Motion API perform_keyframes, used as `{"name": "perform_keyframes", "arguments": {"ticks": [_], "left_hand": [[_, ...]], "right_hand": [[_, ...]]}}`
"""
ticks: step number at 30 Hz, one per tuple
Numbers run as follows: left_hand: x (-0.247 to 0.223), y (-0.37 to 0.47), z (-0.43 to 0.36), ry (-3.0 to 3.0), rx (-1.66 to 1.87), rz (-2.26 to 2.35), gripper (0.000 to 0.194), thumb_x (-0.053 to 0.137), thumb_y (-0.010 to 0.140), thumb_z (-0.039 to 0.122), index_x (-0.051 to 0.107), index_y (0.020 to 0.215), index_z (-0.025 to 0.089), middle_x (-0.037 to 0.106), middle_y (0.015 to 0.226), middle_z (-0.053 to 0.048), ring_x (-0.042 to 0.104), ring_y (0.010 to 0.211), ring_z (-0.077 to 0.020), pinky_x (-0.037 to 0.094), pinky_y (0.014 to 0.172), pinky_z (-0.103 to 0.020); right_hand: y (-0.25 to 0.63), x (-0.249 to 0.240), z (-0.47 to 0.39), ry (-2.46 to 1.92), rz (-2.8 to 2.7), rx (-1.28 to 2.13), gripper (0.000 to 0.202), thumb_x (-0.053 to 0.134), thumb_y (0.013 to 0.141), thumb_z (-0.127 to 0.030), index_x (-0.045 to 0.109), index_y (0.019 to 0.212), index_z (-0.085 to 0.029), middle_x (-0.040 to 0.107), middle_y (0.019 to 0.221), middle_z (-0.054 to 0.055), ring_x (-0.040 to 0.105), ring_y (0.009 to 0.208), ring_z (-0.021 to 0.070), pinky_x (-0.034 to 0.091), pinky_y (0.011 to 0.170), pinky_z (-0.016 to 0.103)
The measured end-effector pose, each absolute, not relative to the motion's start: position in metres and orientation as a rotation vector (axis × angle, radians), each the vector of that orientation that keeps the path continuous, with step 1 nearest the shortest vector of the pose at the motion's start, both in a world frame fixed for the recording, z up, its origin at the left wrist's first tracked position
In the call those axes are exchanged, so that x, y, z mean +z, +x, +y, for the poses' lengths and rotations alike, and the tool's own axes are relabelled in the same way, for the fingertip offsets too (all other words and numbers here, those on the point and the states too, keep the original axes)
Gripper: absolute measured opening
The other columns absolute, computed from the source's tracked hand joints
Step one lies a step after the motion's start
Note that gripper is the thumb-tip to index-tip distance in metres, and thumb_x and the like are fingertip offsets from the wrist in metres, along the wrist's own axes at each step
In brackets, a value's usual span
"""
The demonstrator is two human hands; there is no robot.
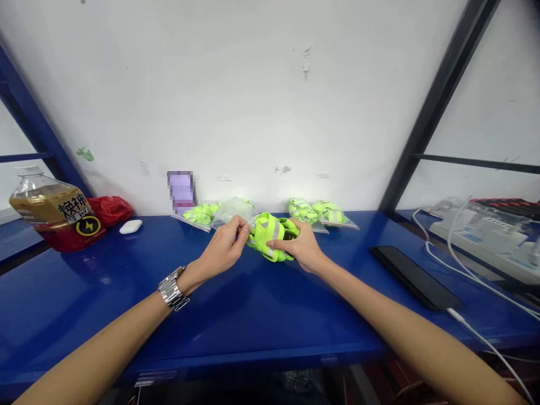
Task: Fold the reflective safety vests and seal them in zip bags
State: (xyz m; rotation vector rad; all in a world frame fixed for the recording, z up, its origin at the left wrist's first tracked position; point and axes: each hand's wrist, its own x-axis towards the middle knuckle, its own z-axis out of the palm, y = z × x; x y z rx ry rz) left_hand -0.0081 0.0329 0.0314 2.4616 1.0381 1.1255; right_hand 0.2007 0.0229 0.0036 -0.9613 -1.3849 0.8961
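My right hand (306,246) grips a folded bundle of neon-yellow reflective straps (270,235), thumb across its front and fingers behind. Silver-grey bands run along the straps, and a dark part shows near the thumb. Close to the bundle's left side, my left hand (230,244) is closed in a pinch on a clear plastic bag (235,210), whose film spreads out behind the fingers. Both hands are held over the blue table (253,315). How far the bag reaches around the straps is hard to make out.
Bagged yellow straps lie along the wall, some at left (202,212), others at right (333,212). An upright phone (181,190) leans there. Farther left are a drink bottle (59,211), a red plastic bag (112,209) and a white earbud case (130,226). A cabled black phone (415,277) lies right.
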Motion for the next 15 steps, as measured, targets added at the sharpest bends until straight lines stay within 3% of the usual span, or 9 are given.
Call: {"name": "perform_keyframes", "arguments": {"ticks": [5, 12, 15], "left_hand": [[0.026, -0.006, 0.037, 2.497, 1.049, 1.067, 0.023, 0.040, 0.097, 0.037, 0.044, 0.082, 0.019, 0.048, 0.065, 0.004, 0.043, 0.056, -0.0116, 0.033, 0.055, -0.026], [0.027, -0.004, 0.040, 2.428, 1.208, 1.052, 0.019, 0.044, 0.096, 0.034, 0.053, 0.091, 0.019, 0.055, 0.084, -0.001, 0.051, 0.074, -0.0138, 0.039, 0.064, -0.026], [0.028, -0.005, 0.038, 2.584, 1.200, 1.032, 0.015, 0.041, 0.097, 0.028, 0.049, 0.088, 0.018, 0.053, 0.080, -0.001, 0.049, 0.071, -0.0134, 0.038, 0.066, -0.027]], "right_hand": [[0.202, 0.002, 0.024, -1.109, -1.501, 0.676, 0.040, 0.082, 0.054, -0.039, 0.060, 0.078, -0.017, 0.061, 0.069, -0.002, 0.053, 0.061, 0.0148, 0.042, 0.055, 0.027], [0.198, 0.012, 0.011, -1.182, -1.796, 0.374, 0.030, 0.077, 0.056, -0.031, 0.059, 0.077, -0.018, 0.056, 0.067, -0.004, 0.048, 0.061, 0.0125, 0.037, 0.055, 0.024], [0.197, 0.011, 0.012, -1.221, -1.763, 0.351, 0.029, 0.076, 0.056, -0.031, 0.057, 0.074, -0.019, 0.055, 0.064, -0.005, 0.048, 0.059, 0.0121, 0.035, 0.054, 0.023]]}}
